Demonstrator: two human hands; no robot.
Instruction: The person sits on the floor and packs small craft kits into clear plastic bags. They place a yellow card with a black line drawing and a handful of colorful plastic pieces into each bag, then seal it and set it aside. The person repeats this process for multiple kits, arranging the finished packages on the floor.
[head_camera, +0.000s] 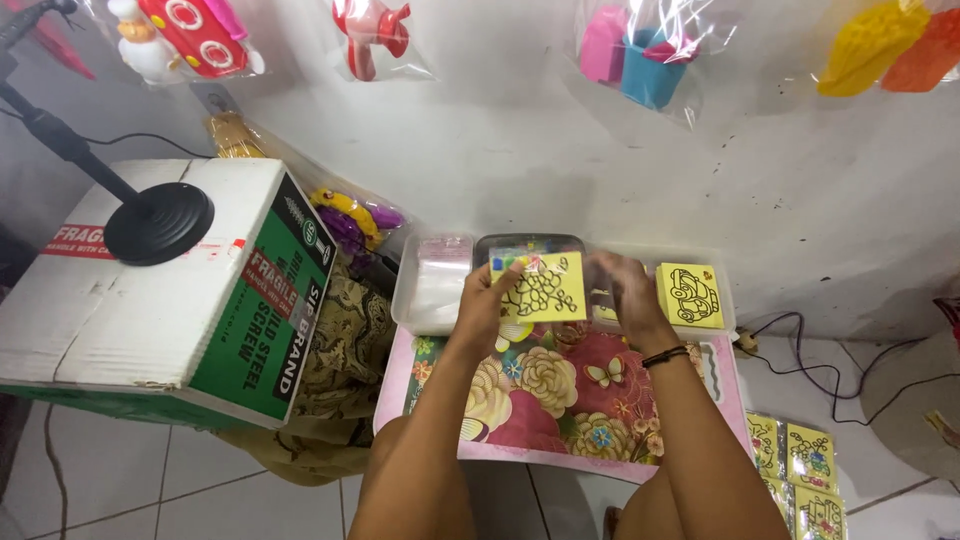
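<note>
My left hand (487, 298) holds a yellow square card with a black line drawing (545, 288), lifted over the flowered board (560, 395) on my lap. A small strip of coloured bits shows at the card's top left. My right hand (625, 290) is just right of the card, reaching into the clear plastic tray (412, 310), and looks blurred; what it touches is hidden. A stack of yellow cards with a car drawing (690, 295) stands at the tray's right end. Clear plastic sleeves (443, 275) lie in the tray's left end.
A large cardboard box (150, 300) with a black stand base (158, 223) on top sits at the left. Packed yellow cards (800, 465) lie on the tiled floor at the right. Cables (830, 360) run along the wall. Bagged toys (650, 45) hang above.
</note>
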